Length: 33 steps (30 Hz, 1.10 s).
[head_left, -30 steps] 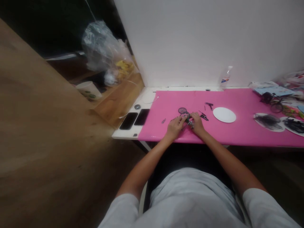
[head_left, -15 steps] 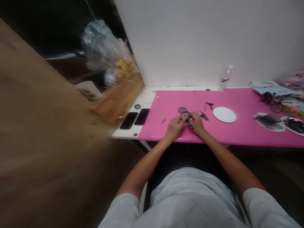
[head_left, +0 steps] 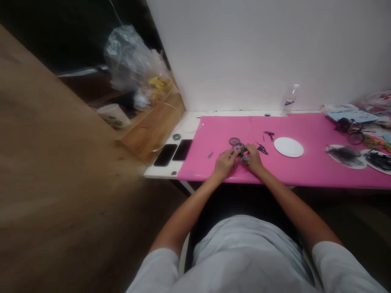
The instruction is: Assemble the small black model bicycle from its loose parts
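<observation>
Close to the table's front edge, my left hand (head_left: 225,162) is closed on a small dark spoked toy wheel (head_left: 238,147) at its fingertips. My right hand (head_left: 253,158) is closed on the other side, on small dark and greyish parts (head_left: 244,159) that seem joined to the wheel. The fingers cover much of this assembly. Just beyond it a second spoked wheel (head_left: 234,141) lies flat on the pink cover. Small black parts (head_left: 262,150) rest right of my right hand, with a black piece (head_left: 269,134) farther back. A small grey piece (head_left: 210,154) lies left of my left hand.
A white plate (head_left: 288,147) sits to the right, and plates of black parts (head_left: 346,156) stand farther along. Two phones (head_left: 165,155) lie at the table's left end beside a tape roll (head_left: 176,136). A clear bottle (head_left: 291,99) stands by the wall.
</observation>
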Motion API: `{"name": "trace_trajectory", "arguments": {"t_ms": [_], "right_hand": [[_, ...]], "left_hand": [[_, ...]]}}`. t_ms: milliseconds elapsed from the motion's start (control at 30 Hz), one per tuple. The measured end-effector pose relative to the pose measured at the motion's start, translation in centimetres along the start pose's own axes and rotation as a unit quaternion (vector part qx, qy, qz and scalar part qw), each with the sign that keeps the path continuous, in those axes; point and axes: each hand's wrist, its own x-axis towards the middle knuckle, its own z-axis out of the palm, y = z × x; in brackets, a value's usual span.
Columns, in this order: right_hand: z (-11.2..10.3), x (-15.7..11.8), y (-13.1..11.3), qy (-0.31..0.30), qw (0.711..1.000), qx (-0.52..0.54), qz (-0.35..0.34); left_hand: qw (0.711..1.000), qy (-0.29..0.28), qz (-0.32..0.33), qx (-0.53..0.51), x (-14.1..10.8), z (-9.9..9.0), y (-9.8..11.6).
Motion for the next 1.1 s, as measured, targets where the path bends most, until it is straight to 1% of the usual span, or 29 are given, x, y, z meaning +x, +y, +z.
{"name": "trace_trajectory", "arguments": {"t_ms": [100, 200, 300, 467, 700, 900, 1100], "right_hand": [[-0.11, -0.06, -0.09, -0.012, 1.0, -0.003, 0.023], [-0.15, -0.08, -0.13, -0.026, 0.999, -0.012, 0.035], [-0.08, -0.04, -0.12, -0.034, 0.999, -0.02, 0.03], [0.15, 0.01, 0.07, -0.021, 0.998, -0.038, 0.034], [0.15, -0.07, 0.42, -0.018, 0.999, -0.012, 0.039], [0.0, -0.05, 0.35, -0.008, 0.999, -0.004, 0.044], [-0.23, 0.01, -0.06, -0.006, 0.999, 0.015, 0.032]], "left_hand": [[0.999, -0.034, -0.019, -0.01, -0.09, -0.13, 0.01], [0.998, -0.054, -0.028, -0.011, -0.09, -0.36, 0.1], [0.998, -0.051, -0.02, -0.011, -0.06, -0.55, 0.17], [0.999, -0.05, -0.015, -0.002, -0.13, -0.61, 0.07], [0.999, -0.038, -0.028, -0.005, -0.24, -0.52, -0.01], [0.997, -0.068, -0.039, -0.015, -0.32, -0.55, -0.08], [0.996, -0.067, -0.048, -0.044, -0.47, -0.48, -0.29]]}}
